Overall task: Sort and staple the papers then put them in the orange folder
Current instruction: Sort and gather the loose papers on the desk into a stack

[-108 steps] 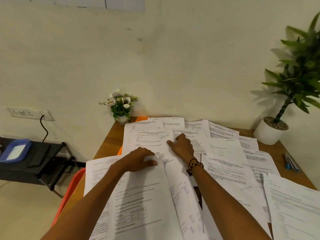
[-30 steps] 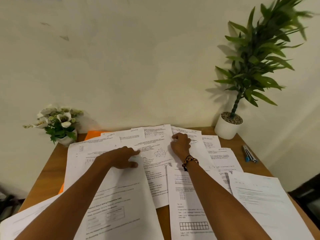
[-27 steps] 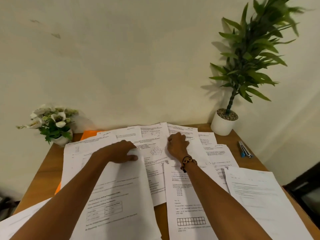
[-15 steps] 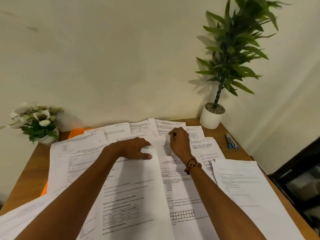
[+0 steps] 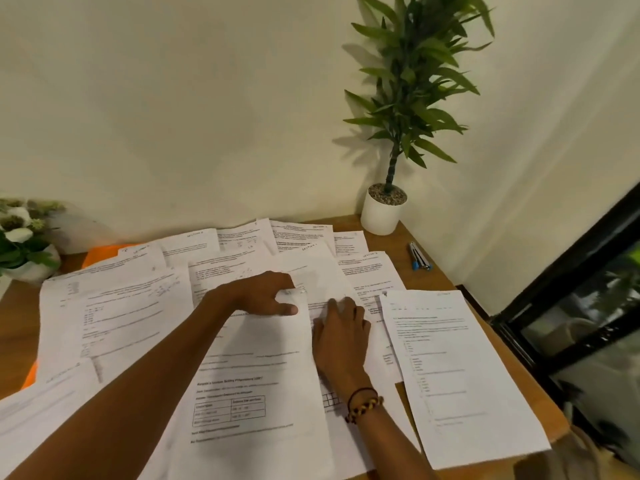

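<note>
1. Across the desk (image 5: 436,268) lay overlapping papers (image 5: 131,306), more than 10 printed sheets, too layered for an exact count.
2. 1 folder (image 5: 104,252) showed orange under the sheets at the far left, with another orange sliver at the left edge.
3. 2 hands worked the middle: the left hand (image 5: 259,296) pinched the top corner of the central sheet (image 5: 256,375), thumb out along its edge.
4. The right hand (image 5: 341,332) pressed flat on the next sheet, fingers straight and close together; 2 bracelets (image 5: 363,403) circled that wrist.
5. 2 pens (image 5: 419,256) lay near the far right edge.
6. 1 plant (image 5: 384,209) stood in the far right corner, 1 flowerpot (image 5: 24,251) at far left.
</note>
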{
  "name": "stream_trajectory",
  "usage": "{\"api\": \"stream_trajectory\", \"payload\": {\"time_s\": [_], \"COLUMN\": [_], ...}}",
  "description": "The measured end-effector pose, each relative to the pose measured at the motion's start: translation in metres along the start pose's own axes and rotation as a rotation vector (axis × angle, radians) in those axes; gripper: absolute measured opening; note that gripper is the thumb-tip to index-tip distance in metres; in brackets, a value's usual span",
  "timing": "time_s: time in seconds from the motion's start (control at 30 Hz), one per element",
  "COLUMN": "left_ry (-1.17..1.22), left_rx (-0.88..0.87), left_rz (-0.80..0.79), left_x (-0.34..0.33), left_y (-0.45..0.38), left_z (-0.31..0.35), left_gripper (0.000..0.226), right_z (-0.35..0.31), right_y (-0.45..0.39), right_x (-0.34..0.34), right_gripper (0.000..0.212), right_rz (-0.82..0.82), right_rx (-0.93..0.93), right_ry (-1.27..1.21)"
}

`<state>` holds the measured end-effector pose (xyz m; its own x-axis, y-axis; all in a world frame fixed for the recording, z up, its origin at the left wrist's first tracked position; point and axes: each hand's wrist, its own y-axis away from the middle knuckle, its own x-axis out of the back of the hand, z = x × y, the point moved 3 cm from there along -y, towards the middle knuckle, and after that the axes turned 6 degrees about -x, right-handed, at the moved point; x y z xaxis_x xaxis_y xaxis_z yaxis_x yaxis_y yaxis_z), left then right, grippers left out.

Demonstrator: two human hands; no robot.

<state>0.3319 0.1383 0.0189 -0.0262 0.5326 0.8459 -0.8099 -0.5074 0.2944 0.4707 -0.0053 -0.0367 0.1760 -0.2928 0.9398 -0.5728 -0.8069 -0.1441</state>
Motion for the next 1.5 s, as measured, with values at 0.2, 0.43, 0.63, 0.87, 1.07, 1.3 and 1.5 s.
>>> {"api": "stream_trajectory", "payload": {"time_s": [0.2,0.43,0.63,0.87,1.07,1.3,1.5], "left_ry": [0.032,0.144,0.106,0.121,0.113,0.256,0.348], "left_rx": [-0.073,-0.192,-0.252,-0.294,-0.258,-0.149,-0.105], "left_rz": [0.033,0.033,-0.028,-0.048,-0.032,0.023,0.106], "left_x": [-0.011,-0.015,-0.024,-0.039,-0.045,-0.063,-0.067], "left_y": [-0.008,-0.035,-0.055,-0.082,-0.101,-0.131,-0.145], "left_z": [0.015,0.052,0.070,0.095,0.119,0.146,0.151], "left_gripper": [0.063,0.078,0.066,0.059,0.071,0.077,0.070], "right_z": [0.007,0.063,0.068,0.088,0.115,0.144,0.175], "right_y": [-0.003,0.001,0.015,0.007,0.001,-0.007,-0.021], "right_x": [0.014,0.053,0.043,0.052,0.065,0.075,0.080], "right_gripper": [0.021,0.053,0.066,0.042,0.022,0.024,0.011], "right_rz": [0.018,0.152,-0.172,-0.180,-0.031,-0.064,-0.023], "right_rx": [0.057,-0.221,-0.255,-0.236,-0.300,-0.356,-0.404], "right_ry": [-0.355,0.027,0.027,-0.153,-0.589,-0.737,-0.782]}}
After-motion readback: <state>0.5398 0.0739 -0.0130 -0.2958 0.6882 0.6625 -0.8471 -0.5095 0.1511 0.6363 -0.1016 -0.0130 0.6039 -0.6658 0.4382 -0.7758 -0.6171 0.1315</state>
